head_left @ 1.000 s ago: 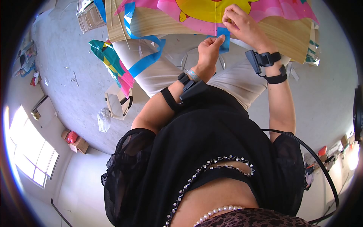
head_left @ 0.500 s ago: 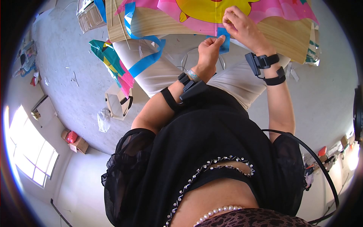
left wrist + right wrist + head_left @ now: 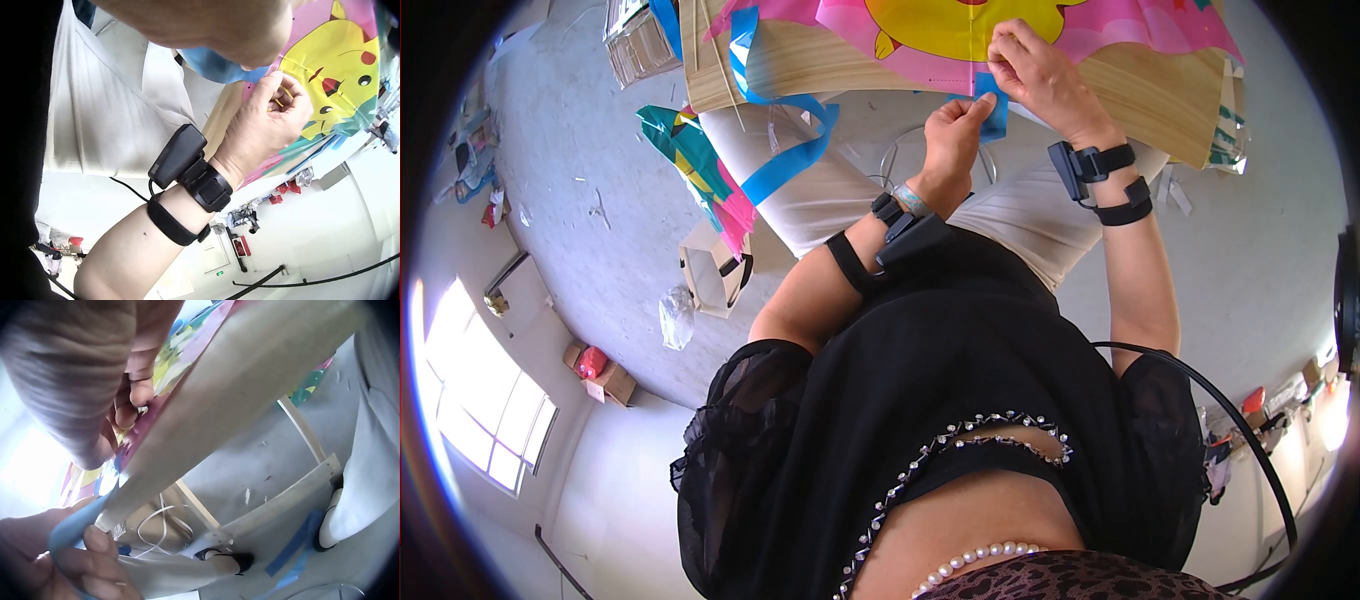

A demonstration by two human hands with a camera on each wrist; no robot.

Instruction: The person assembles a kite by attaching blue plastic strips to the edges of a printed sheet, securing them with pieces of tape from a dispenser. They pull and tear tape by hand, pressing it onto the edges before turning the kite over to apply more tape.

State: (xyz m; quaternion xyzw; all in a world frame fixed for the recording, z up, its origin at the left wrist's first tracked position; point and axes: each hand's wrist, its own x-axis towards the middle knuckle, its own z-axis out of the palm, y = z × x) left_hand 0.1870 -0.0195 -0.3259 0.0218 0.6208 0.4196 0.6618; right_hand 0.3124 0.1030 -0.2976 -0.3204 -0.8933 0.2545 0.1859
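Note:
A pink kite [image 3: 920,73] printed with a yellow cartoon figure [image 3: 337,59] lies on the wooden table [image 3: 830,65], its lower edge towards me. My left hand [image 3: 953,130] pinches a blue ribbon [image 3: 995,120] between thumb and fingers, just below the table's front edge. In the right wrist view the ribbon [image 3: 81,522] curves from the kite's edge down into the left hand's fingers [image 3: 100,540]. Over the kite's lower middle, my right hand [image 3: 1045,85] has curled fingers, thumb close against the index finger. I cannot tell whether it holds something thin.
Another blue ribbon [image 3: 785,172] loops off the table's left side onto my leg. Thin sticks [image 3: 725,75] lie at the table's left end. Below hangs a green and pink printed sheet [image 3: 700,170]. A cardboard box [image 3: 637,50] stands beyond, and an open beige bag [image 3: 710,270] is on the floor.
My right hand has shifted slightly towards me, over the kite's lower part. The left hand and the blue ribbon have stayed in place.

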